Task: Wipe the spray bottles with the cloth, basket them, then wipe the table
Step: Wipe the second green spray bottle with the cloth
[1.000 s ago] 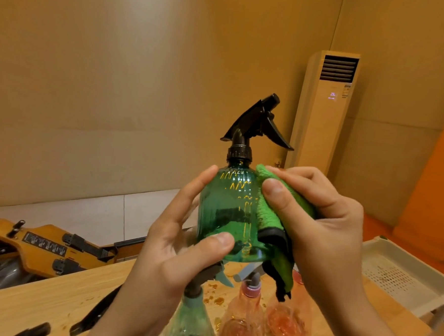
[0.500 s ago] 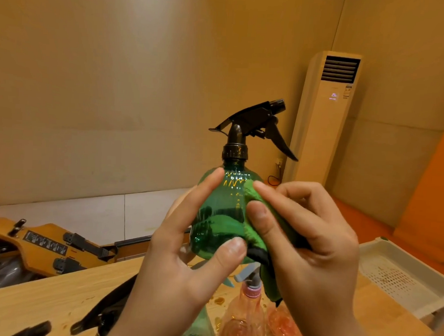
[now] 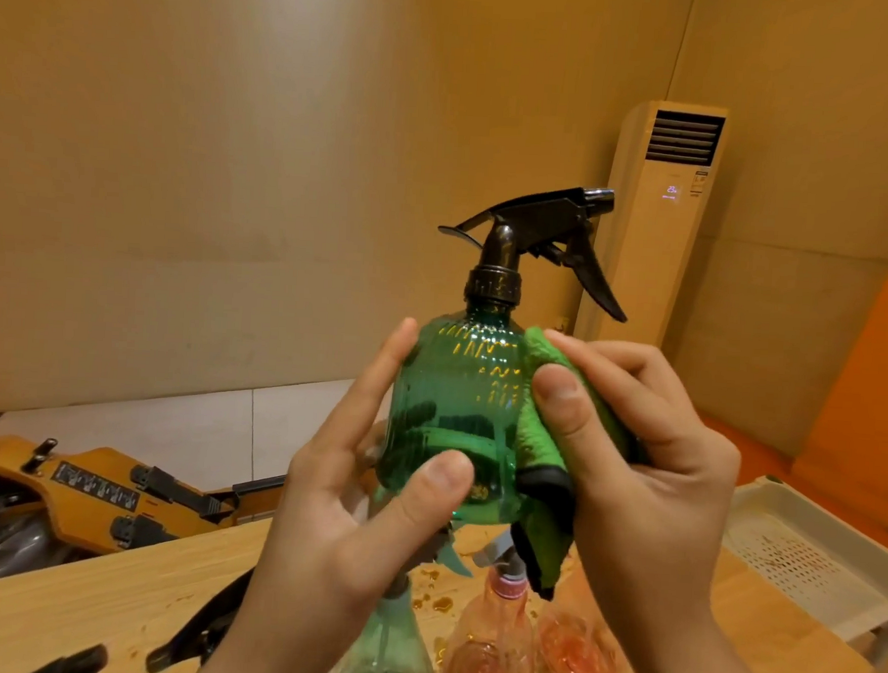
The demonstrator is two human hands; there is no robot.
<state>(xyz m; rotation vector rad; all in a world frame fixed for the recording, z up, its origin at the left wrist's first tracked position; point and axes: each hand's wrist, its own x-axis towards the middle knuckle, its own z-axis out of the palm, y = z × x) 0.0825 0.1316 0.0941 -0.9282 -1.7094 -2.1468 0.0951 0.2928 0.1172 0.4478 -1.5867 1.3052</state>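
Head view: green spray btl (image 3: pixel 458 419) held upright above desk (image 3: pixel 83 605), gripped w/ L hand (image 3: pixel 349 527) fingers (image 3: pixel 372 384) round body; R hand (image 3: pixel 645 480) fingers pinching green cloth (image 3: pixel 539 444), pressed to btl's right side.

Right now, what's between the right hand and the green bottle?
The green cloth, which the right hand presses against the green bottle; the head view shows it.

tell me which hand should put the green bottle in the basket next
Probably left: the left hand grips the green bottle, while the right hand holds the cloth.
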